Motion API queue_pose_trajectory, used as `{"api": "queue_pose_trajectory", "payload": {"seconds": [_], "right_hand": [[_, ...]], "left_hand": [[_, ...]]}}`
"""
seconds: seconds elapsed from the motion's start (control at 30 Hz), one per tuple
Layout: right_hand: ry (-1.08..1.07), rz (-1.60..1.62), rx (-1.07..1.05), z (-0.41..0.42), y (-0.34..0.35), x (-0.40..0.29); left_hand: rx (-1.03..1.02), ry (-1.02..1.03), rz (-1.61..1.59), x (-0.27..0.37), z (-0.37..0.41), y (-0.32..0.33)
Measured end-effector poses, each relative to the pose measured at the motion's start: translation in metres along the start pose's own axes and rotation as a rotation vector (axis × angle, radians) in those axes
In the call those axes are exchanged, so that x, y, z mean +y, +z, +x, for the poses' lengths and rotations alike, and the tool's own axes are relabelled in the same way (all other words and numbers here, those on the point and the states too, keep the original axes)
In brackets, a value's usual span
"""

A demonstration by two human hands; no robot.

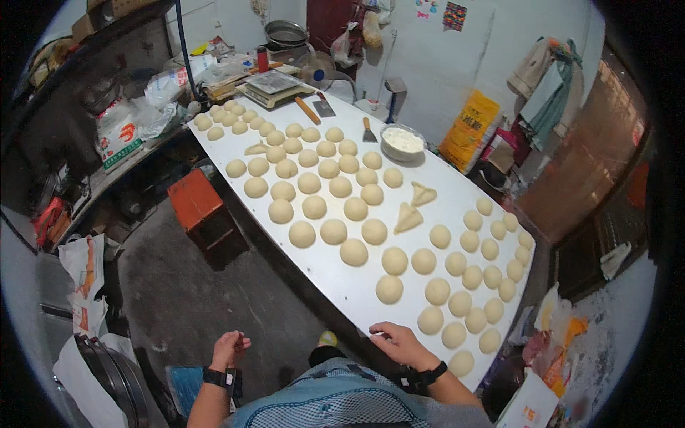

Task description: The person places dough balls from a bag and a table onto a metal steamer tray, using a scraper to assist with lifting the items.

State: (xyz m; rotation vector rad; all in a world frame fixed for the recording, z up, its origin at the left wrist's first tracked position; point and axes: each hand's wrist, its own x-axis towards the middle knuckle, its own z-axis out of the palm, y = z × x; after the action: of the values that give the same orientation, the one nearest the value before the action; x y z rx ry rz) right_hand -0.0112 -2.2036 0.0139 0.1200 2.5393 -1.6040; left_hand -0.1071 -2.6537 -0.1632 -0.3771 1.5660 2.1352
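Note:
Many round dough balls (pixel 340 186) lie in loose rows across a long white table (pixel 332 278). My right hand (pixel 398 342) is at the table's near edge, left of the closest dough balls (pixel 430 320), with its fingers bent and nothing seen in it. Over the floor, away from the table, my left hand (pixel 230 349) hangs with loosely curled fingers and no object visible. Two folded triangular dough pieces (pixel 408 217) rest mid-table; a smaller folded piece (pixel 257 148) lies farther left. A bowl of white flour-like powder (pixel 402 142) stands by the far edge.
Near the far edge lie a scraper (pixel 369 131), a metal dough cutter (pixel 324 106), a wooden rolling pin (pixel 307 111) and a scale (pixel 270 88). A red stool (pixel 197 200) stands on the floor left of the table. Black round pans (pixel 115 382) are at lower left. A yellow sack (pixel 471 131) leans on the wall.

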Motion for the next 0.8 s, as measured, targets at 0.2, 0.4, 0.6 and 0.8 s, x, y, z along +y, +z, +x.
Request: {"api": "queue_pose_trajectory", "payload": {"seconds": [0.2, 0.4, 0.6, 0.8], "right_hand": [[0.09, 0.276, 0.043, 0.09, -0.01, 0.003], [0.207, 0.542, 0.111, 0.149, -0.026, -0.01], [0.247, 0.588, 0.321, 0.191, -0.033, -0.03], [0.231, 0.572, 0.469, 0.259, -0.022, -0.082]], "left_hand": [[-0.035, 0.084, 0.224, 0.129, 0.071, 0.042], [0.03, 0.097, 0.308, 0.212, 0.107, 0.111], [0.024, 0.014, 0.331, 0.251, 0.18, 0.096], [-0.031, -0.057, 0.122, 0.275, 0.31, 0.022]]}}
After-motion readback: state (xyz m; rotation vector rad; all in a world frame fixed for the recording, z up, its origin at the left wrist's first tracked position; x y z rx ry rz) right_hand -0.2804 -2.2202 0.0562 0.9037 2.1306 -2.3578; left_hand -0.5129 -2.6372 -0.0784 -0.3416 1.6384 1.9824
